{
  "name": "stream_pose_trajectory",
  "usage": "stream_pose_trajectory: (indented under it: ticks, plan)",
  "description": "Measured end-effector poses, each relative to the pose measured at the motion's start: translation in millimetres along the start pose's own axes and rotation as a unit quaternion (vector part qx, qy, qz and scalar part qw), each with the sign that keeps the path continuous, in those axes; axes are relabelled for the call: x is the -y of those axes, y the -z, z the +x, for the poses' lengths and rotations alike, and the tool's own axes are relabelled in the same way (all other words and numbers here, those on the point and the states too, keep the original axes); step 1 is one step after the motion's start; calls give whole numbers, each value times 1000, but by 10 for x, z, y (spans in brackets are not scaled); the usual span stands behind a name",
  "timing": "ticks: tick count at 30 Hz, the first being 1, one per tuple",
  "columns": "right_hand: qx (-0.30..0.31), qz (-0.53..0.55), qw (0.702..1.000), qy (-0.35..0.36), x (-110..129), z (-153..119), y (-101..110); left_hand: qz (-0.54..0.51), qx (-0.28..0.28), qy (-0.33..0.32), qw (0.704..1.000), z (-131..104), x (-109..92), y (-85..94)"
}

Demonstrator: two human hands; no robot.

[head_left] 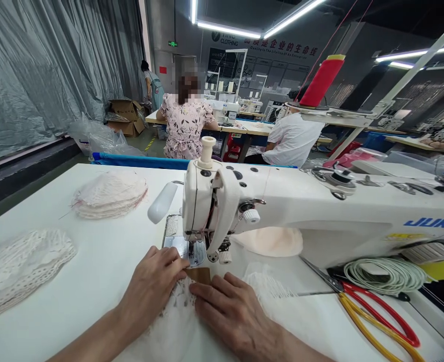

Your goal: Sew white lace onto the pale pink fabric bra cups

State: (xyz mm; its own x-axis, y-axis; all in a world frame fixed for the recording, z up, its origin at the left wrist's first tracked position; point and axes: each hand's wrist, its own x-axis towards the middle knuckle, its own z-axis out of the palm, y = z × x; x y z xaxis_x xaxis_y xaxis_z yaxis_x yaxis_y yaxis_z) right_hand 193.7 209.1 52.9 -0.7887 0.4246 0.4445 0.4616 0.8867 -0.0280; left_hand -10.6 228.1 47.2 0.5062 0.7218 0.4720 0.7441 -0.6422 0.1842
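Note:
A white sewing machine [267,196] stands in front of me, its presser foot [192,251] over a metal needle plate [173,245]. Just before the foot, my left hand [157,276] pinches the edge of a sheer white lace fabric [177,322]. On the other side of that edge, my right hand [233,311] presses with bent fingers and grips the same fabric. Between the fingertips and the plate lies a small flat brown piece [199,274]. The fabric hangs towards me, and its edge under the fingers is partly hidden.
Stacks of white cut pieces, one round [111,196] and one lace-edged [26,266], lie left. At right are red-and-yellow-handled scissors [380,311] and a coil of pale cord [378,275]. A peach round piece [274,241] lies under the arm. Several people sit or stand beyond.

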Motion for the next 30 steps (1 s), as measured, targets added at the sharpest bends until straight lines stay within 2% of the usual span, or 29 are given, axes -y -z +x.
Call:
stream_pose_trajectory:
  ticks: [7,12,15,18,21,25,30]
  plan:
    - [4,-1,1000,-3,2,0,-3,-7,-11,3,1000,-6,19,-49]
    - [3,-7,1000,-3,11,-1,-21,-5,-18,-2,1000,-32,-59,54]
    - [8,-16,1000,-7,15,4,-15,-41,18,-34,998,-97,-106,108]
    - [12,-13,1000,-7,18,11,-21,-7,69,-48,996,-140,-107,112]
    - [-11,-12,1000,-14,21,27,-47,19,87,-39,995,-114,-68,97]
    - [-38,-24,998,-39,11,57,-80,-30,75,-47,996,13,8,74]
    - [-31,-62,996,-56,-40,67,-124,-100,21,-41,994,154,138,-2]
